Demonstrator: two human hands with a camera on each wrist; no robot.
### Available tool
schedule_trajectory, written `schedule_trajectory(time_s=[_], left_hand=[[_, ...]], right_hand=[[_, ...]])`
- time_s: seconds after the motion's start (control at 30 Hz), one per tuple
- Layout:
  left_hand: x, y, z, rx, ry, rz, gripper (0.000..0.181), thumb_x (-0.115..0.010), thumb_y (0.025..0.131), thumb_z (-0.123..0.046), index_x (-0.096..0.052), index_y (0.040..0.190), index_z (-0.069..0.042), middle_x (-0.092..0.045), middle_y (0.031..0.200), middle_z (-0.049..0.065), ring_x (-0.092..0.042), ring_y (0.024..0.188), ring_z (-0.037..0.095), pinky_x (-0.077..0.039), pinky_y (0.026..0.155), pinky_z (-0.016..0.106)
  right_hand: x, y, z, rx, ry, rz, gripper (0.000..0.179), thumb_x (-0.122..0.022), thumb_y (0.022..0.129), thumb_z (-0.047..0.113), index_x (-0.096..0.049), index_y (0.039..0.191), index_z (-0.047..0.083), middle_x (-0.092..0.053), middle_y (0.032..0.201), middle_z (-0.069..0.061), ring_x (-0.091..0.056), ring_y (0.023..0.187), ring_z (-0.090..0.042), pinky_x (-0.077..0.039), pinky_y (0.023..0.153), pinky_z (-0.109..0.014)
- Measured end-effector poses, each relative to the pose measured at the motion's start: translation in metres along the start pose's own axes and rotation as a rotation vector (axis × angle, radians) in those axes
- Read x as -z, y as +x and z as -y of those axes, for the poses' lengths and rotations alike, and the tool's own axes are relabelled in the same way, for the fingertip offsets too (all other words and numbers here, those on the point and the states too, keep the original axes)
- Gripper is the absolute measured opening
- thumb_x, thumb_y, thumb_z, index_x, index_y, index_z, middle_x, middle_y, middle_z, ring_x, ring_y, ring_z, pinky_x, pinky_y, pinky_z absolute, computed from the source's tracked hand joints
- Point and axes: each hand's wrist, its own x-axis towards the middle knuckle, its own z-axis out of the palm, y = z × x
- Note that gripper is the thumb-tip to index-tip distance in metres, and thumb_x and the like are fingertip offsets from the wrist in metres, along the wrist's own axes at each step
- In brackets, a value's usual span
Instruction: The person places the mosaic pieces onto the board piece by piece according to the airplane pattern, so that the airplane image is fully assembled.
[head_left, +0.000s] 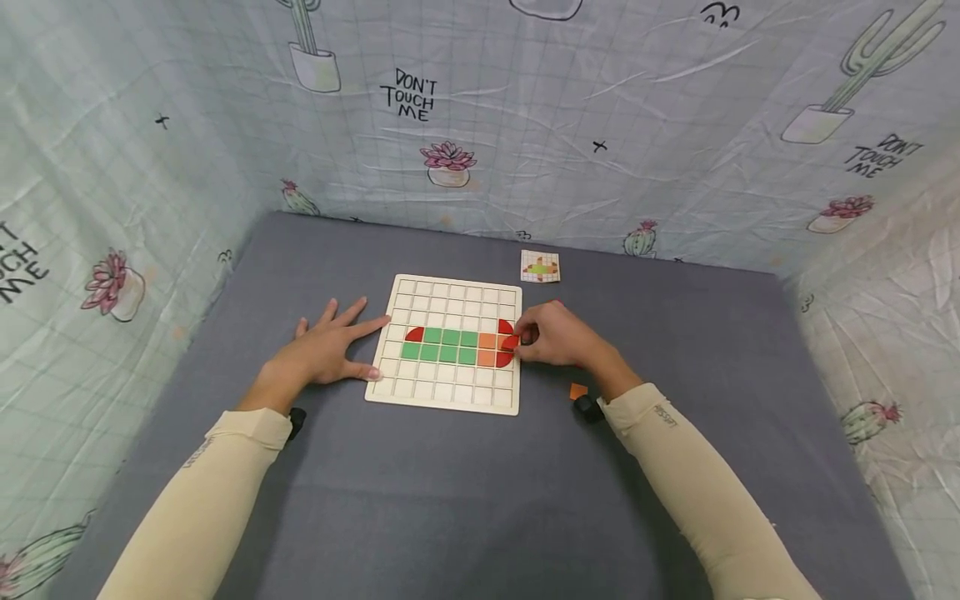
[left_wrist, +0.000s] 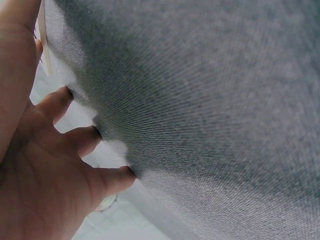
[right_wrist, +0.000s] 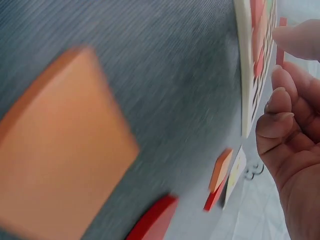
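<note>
A pale wooden grid board (head_left: 442, 392) lies on the grey cloth between my hands. On it are two rows of green square tiles (head_left: 450, 337), orange square tiles (head_left: 486, 358) to their right, and red quarter-round tiles (head_left: 415, 334) at both ends. My right hand (head_left: 558, 335) pinches a red tile (right_wrist: 282, 45) between thumb and fingertips, over the board's right edge. With fingers spread, my left hand (head_left: 324, 348) rests at the left side, thumb and index finger at the board's edge. In the left wrist view its other fingertips (left_wrist: 127, 176) press the cloth.
A small pattern card (head_left: 540, 267) lies behind the board at the right. Loose on the cloth near my right wrist are an orange tile (right_wrist: 60, 150) and a red tile (right_wrist: 155, 220). Another orange tile (right_wrist: 220, 170) lies near the card. Printed fabric (head_left: 510, 167) hangs behind and at the sides.
</note>
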Motion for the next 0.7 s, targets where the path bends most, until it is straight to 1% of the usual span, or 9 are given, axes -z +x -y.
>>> schedule_trajectory(time_s=[0.1, 0.3, 0.6, 0.7], left_hand=[[0.0, 0.0, -0.001, -0.007, 0.001, -0.006, 0.101, -0.076, 0.084, -0.065, -0.026, 0.166, -0.036, -0.003, 0.178, 0.014, 0.002, 0.16, 0.056, -0.009, 0.115, 0.086], [0.001, 0.001, -0.001, -0.011, 0.007, -0.013, 0.101, -0.076, 0.083, -0.065, -0.027, 0.166, -0.036, -0.005, 0.178, 0.014, 0.001, 0.159, 0.057, -0.01, 0.114, 0.086], [-0.002, 0.002, 0.002, -0.005, 0.001, -0.024, 0.102, -0.078, 0.082, -0.065, -0.027, 0.166, -0.037, -0.004, 0.178, 0.013, 0.002, 0.159, 0.057, -0.01, 0.114, 0.087], [-0.004, 0.003, 0.003, -0.002, -0.003, -0.025, 0.102, -0.078, 0.082, -0.064, -0.027, 0.166, -0.037, -0.004, 0.178, 0.013, 0.003, 0.159, 0.056, -0.009, 0.114, 0.086]], right_hand=[[-0.003, 0.006, 0.006, 0.016, 0.016, 0.007, 0.015, -0.078, 0.088, 0.013, -0.078, 0.1, 0.004, -0.072, 0.091, -0.004, -0.062, 0.079, -0.013, -0.053, 0.073, -0.029], [-0.01, 0.021, 0.02, 0.057, 0.011, -0.002, 0.009, -0.077, 0.086, 0.011, -0.078, 0.093, 0.006, -0.071, 0.084, -0.002, -0.06, 0.075, -0.012, -0.05, 0.069, -0.026], [-0.026, 0.044, 0.043, 0.123, 0.005, 0.025, 0.008, -0.075, 0.086, 0.01, -0.078, 0.093, 0.007, -0.07, 0.083, 0.0, -0.058, 0.075, -0.011, -0.049, 0.07, -0.023], [-0.031, 0.05, 0.052, 0.136, 0.004, 0.031, 0.01, -0.075, 0.087, 0.012, -0.079, 0.094, 0.006, -0.072, 0.085, -0.001, -0.059, 0.076, -0.011, -0.05, 0.071, -0.023]])
